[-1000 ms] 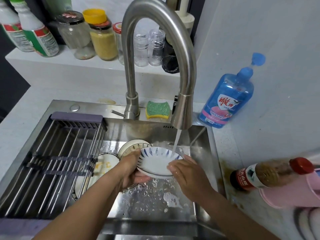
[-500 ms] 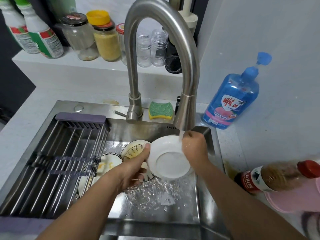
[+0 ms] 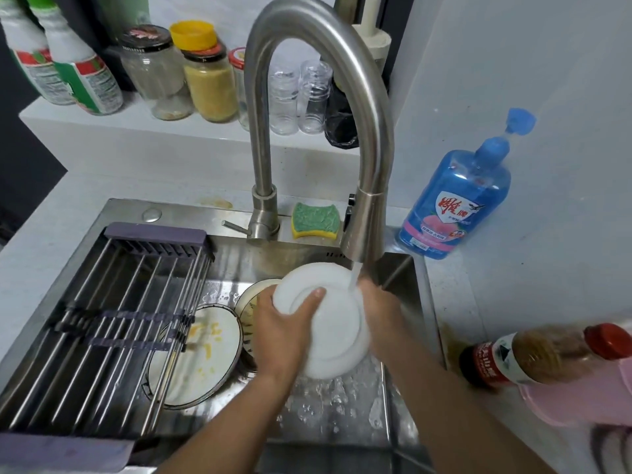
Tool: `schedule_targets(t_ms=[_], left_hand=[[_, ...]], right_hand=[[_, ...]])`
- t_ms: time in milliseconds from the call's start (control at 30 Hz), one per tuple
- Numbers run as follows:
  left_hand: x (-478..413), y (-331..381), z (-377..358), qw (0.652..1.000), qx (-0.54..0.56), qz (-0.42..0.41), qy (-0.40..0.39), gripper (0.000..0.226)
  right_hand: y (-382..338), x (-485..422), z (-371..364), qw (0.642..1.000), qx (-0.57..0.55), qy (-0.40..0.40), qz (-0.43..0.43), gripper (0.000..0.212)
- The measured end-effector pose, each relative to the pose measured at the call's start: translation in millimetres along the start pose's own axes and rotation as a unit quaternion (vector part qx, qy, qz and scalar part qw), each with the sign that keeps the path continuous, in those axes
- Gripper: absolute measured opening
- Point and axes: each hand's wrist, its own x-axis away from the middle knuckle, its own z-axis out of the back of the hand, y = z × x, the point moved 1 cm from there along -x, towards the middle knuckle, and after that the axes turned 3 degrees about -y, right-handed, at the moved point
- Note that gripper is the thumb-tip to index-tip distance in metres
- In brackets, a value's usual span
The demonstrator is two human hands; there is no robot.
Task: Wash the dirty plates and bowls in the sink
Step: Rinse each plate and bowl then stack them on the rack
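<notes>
A white bowl (image 3: 331, 330) is held over the sink (image 3: 342, 419), just below the faucet (image 3: 362, 230), with its underside tilted toward the camera. Its 9 o'clock rim is gripped by the left hand (image 3: 284, 326), the thumb laid across the base. The right hand (image 3: 383, 309) is set against the 3 o'clock edge, where the water stream (image 3: 354, 278) lands. Its fingers are hidden behind the bowl, so its grip cannot be told. A dirty plate (image 3: 205, 350) lies at 8 o'clock, nearer the left hand.
</notes>
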Motion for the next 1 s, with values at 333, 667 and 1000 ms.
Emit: schedule_targets(t_ms=[333, 667, 1000], left_hand=[[-4.9, 6.3, -41.5, 0.958, -0.247, -0.080, -0.123, 0.080], [-42.8, 15.9, -36.1, 0.974, -0.139, 0.137, -0.111, 0.093], [1.3, -7.3, -0.3, 0.777, 0.456, 0.292, -0.320, 0.046]], right_hand=[[-1.1, 33.6, -10.5, 0.983, -0.131, 0.052, 0.114, 0.032], [-3.5, 53.3, -6.3, 0.977, -0.110, 0.081, 0.164, 0.028], [19.5, 26.9, -11.1, 0.953, -0.302, 0.018, 0.002, 0.027]])
